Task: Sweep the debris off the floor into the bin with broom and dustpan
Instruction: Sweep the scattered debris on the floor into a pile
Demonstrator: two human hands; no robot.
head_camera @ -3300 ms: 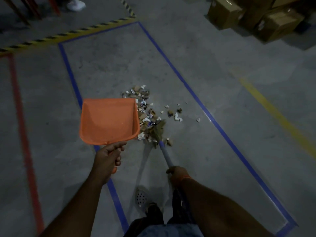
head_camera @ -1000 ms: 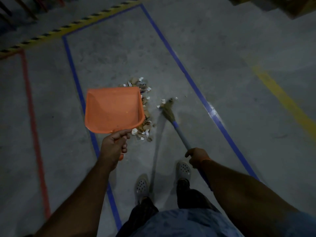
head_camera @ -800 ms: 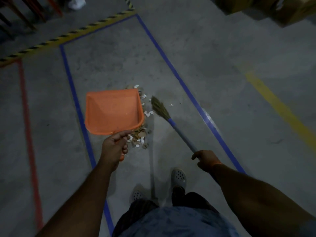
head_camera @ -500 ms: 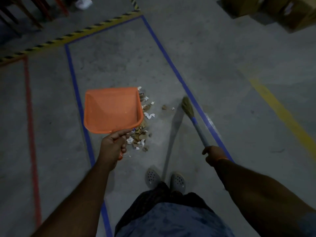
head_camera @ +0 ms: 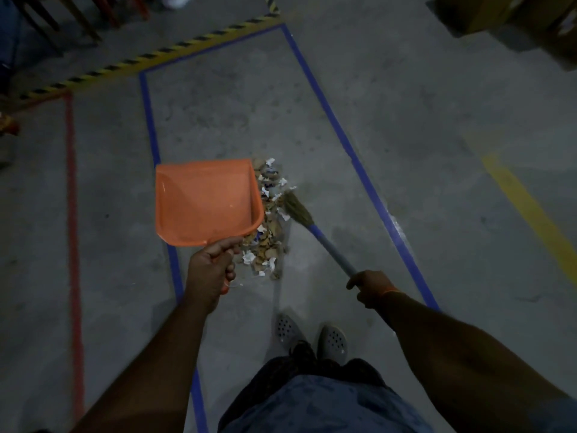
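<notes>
My left hand [head_camera: 212, 270] grips the handle of an orange dustpan [head_camera: 204, 201], held above the concrete floor with nothing in its pan. A narrow pile of debris [head_camera: 268, 226], paper scraps and brown bits, lies on the floor along the pan's right side, partly hidden by it. My right hand [head_camera: 371, 287] holds the grey and blue stick of a small broom [head_camera: 296, 207]. Its straw head touches the right side of the pile. No bin is in view.
Blue tape lines [head_camera: 352, 151] frame the floor patch where I stand. A red line [head_camera: 73, 214] runs at the left, a yellow line [head_camera: 527, 210] at the right, striped hazard tape [head_camera: 150, 59] at the back. Cardboard boxes [head_camera: 512, 14] sit top right, chair legs [head_camera: 78, 17] top left. My shoes [head_camera: 312, 334] are below the pile.
The broom head has swung left from near the blue line back against the pile, and the scattered bits are gathered closer. The dustpan has hardly moved.
</notes>
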